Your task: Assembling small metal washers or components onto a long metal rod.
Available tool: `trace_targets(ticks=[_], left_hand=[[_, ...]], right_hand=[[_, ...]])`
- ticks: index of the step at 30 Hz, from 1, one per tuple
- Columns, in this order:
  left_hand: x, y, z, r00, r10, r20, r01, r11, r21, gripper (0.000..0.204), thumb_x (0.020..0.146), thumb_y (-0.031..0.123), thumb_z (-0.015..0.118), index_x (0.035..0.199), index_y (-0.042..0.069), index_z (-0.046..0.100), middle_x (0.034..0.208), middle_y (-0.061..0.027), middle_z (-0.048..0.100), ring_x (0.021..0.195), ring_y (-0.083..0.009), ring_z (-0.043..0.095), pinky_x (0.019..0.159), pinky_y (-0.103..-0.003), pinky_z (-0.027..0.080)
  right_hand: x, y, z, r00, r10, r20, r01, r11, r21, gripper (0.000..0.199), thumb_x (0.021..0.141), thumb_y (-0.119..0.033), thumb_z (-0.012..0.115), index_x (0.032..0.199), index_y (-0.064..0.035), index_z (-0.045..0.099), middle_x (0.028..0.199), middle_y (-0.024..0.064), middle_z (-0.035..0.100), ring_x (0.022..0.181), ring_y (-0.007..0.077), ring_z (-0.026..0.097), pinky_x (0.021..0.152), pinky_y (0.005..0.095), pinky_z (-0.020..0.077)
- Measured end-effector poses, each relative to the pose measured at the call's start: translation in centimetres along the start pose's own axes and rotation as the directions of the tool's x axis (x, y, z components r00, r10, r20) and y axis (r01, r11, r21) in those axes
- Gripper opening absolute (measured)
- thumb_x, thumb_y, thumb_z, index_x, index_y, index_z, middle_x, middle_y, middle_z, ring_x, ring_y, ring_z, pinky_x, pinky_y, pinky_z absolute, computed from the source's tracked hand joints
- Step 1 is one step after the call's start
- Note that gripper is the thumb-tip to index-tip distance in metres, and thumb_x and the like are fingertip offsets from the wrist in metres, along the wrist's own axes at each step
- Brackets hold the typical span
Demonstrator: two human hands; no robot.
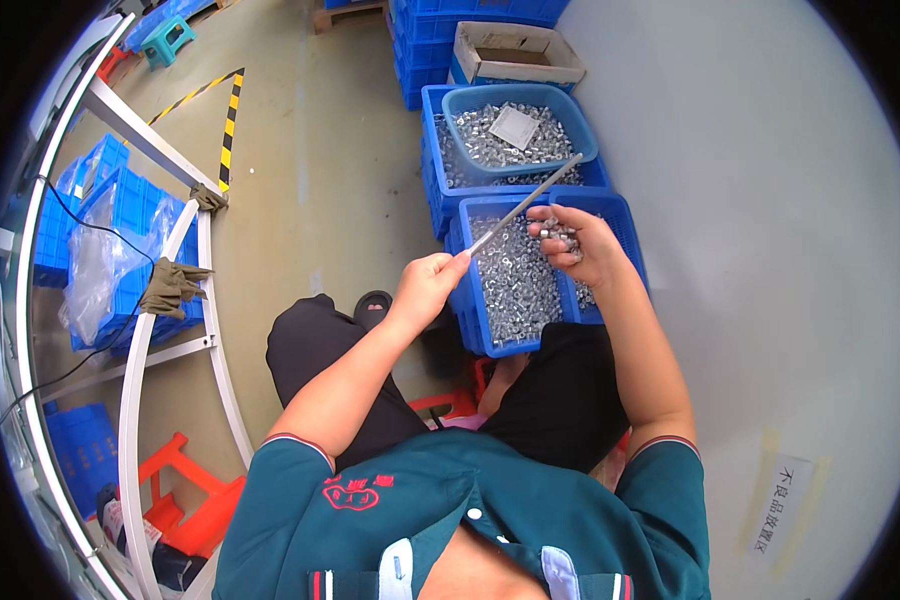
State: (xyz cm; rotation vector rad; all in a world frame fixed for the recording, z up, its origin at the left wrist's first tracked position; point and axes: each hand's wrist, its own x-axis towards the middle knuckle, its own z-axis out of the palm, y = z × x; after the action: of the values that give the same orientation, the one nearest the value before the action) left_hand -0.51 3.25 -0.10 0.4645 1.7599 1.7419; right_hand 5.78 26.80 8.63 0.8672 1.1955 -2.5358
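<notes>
My left hand is closed around the lower end of a thin grey rod. The rod slants up and to the right, over a blue bin of small silvery metal pieces that look like nuts or short sleeves. Several of the same metal pieces rest in the curled fingers of my right hand, just right of the rod and above a second blue bin. The rod's upper end reaches past my right fingertips, near a light blue basin.
Inside the basin, more metal pieces hold a white card. Behind stand a cardboard box and stacked blue crates. A grey wall runs along the right. At left are a white metal frame and a red stool.
</notes>
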Motion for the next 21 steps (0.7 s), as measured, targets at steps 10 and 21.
trace_targets(ticks=[10,21], left_hand=[[-1.7,-0.4,-1.9,1.0,0.015,0.006,-0.016,0.991,0.136,0.046,0.09,0.036,0.055,0.059,0.006,0.042,0.054,0.0061,0.032,0.053,-0.0046,0.029,0.046,-0.027,0.026],[-2.4,-0.6,-2.5,0.999,0.036,0.015,-0.038,0.978,0.203,0.045,0.089,0.038,0.055,0.061,0.004,0.046,0.053,0.0037,0.034,0.052,-0.0056,0.031,0.046,-0.027,0.028]], right_hand=[[-0.7,-1.3,-1.9,0.971,-0.226,0.081,0.219,0.971,0.092,0.019,0.092,-0.018,0.05,0.1,-0.0007,0.052,0.079,0.0065,0.055,0.047,0.0054,0.04,0.036,0.017,0.0276],[-1.1,-1.8,-2.0,0.96,-0.27,0.071,0.25,0.945,0.21,0.027,0.095,-0.026,0.046,0.102,-0.0012,0.053,0.072,0.0035,0.053,0.045,0.0058,0.04,0.035,0.0178,0.0265]])
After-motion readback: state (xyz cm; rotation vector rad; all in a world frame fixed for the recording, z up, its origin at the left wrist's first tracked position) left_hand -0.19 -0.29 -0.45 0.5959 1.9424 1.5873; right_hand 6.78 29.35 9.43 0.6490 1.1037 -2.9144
